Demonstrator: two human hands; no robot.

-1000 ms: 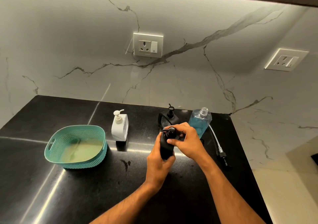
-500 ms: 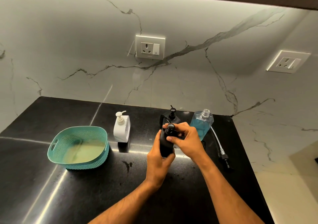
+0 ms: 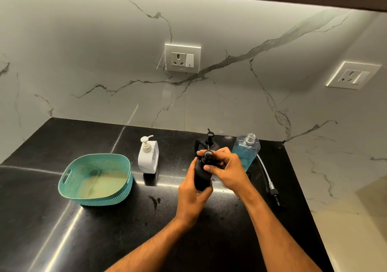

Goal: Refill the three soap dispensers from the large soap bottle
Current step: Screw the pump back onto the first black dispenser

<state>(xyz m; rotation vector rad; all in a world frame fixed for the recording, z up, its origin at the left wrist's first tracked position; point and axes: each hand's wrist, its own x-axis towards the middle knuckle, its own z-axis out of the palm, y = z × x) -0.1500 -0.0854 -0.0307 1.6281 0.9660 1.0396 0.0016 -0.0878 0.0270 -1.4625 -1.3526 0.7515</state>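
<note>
My left hand (image 3: 191, 190) grips the body of a black soap dispenser (image 3: 201, 177) held just above the counter. My right hand (image 3: 227, 168) wraps its fingers around that dispenser's black pump top (image 3: 208, 154). Behind it stands a second black dispenser (image 3: 206, 143), partly hidden by my hands. A white pump dispenser (image 3: 148, 156) stands to the left. The large clear soap bottle (image 3: 247, 150), with blue liquid and no cap, stands at the back right.
A teal perforated basket (image 3: 67, 176) sits at the left on the black counter (image 3: 62, 230). A loose pump with a clear tube (image 3: 270, 185) lies right of the blue bottle, near the counter's right edge. Small wet spots (image 3: 155, 200) mark the middle.
The right hand's fingers have shifted around the pump top of the held black dispenser. The left hand's grip and everything else are unchanged.
</note>
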